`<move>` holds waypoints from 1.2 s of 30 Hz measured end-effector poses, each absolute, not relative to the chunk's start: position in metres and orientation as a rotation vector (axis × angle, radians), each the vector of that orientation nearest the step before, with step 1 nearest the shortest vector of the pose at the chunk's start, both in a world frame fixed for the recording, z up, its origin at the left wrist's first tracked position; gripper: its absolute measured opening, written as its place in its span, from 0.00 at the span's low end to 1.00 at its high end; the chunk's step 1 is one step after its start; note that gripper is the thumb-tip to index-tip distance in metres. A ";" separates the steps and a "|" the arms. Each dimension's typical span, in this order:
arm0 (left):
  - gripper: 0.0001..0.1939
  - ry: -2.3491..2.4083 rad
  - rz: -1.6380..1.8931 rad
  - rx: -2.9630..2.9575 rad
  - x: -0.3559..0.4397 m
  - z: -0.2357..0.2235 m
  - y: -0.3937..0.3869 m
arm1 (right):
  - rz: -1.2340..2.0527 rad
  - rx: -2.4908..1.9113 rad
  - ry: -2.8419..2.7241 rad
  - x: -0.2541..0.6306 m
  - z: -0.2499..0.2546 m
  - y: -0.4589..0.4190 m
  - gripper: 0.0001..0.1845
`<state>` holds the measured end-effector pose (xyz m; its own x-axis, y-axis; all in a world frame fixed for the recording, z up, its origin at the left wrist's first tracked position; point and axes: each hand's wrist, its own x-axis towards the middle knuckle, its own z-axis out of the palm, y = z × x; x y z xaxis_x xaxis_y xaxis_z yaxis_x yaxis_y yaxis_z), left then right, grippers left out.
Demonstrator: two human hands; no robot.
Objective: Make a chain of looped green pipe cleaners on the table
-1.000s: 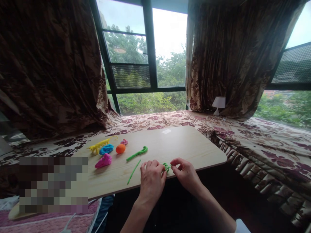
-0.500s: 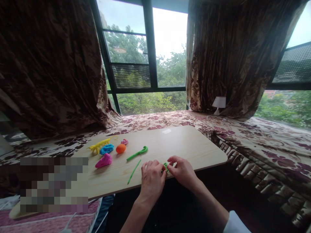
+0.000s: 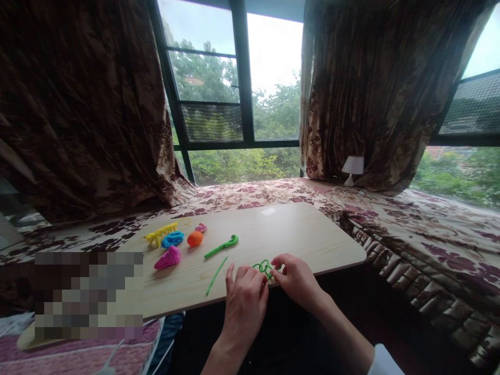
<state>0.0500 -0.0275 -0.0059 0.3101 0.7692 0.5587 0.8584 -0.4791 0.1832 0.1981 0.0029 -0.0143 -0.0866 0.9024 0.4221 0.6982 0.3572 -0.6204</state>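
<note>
Near the front edge of the wooden table (image 3: 297,229) lies a looped piece of green modelling clay (image 3: 263,267), made of thin curled strands. My left hand (image 3: 247,289) is at its left front side, fingers bent, the fingertips partly hidden. From the right, my right hand (image 3: 294,276) pinches the edge of the loops between thumb and forefinger. A thin green clay strip (image 3: 216,276) lies to the left of my left hand. Beyond it is a thicker green clay stick (image 3: 221,247) with a curled end.
At the table's left lie a yellow clay piece (image 3: 161,234), a blue lump (image 3: 172,239), an orange ball (image 3: 195,239), a magenta lump (image 3: 169,258) and a small pink piece (image 3: 201,227). A white lamp (image 3: 352,167) stands beyond the table, near the curtain.
My left hand has drawn back slightly toward me, and more of the green loops shows between my hands. My right hand stays at their right side.
</note>
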 end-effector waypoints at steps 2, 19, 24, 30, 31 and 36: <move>0.09 -1.514 -0.908 -2.420 0.050 -0.007 -0.029 | 0.327 -1.394 -1.868 0.204 -0.014 -0.001 0.06; 0.08 -1.528 -0.944 -2.442 0.053 -0.015 -0.029 | 0.303 -1.299 -1.944 0.205 -0.021 -0.015 0.09; 0.08 -1.525 -0.980 -2.430 0.056 -0.017 -0.026 | 0.371 -1.212 -1.870 0.205 -0.023 -0.014 0.09; 0.06 -1.543 -1.102 -2.431 0.052 -0.016 -0.028 | 0.477 -1.106 -1.808 0.204 -0.021 -0.016 0.08; 0.06 -1.546 -1.133 -2.430 0.050 -0.016 -0.028 | 0.491 -1.088 -1.808 0.204 -0.020 -0.017 0.08; 0.04 -1.558 -1.336 -2.432 0.045 -0.014 -0.027 | 0.488 -1.036 -1.815 0.200 -0.013 -0.020 0.08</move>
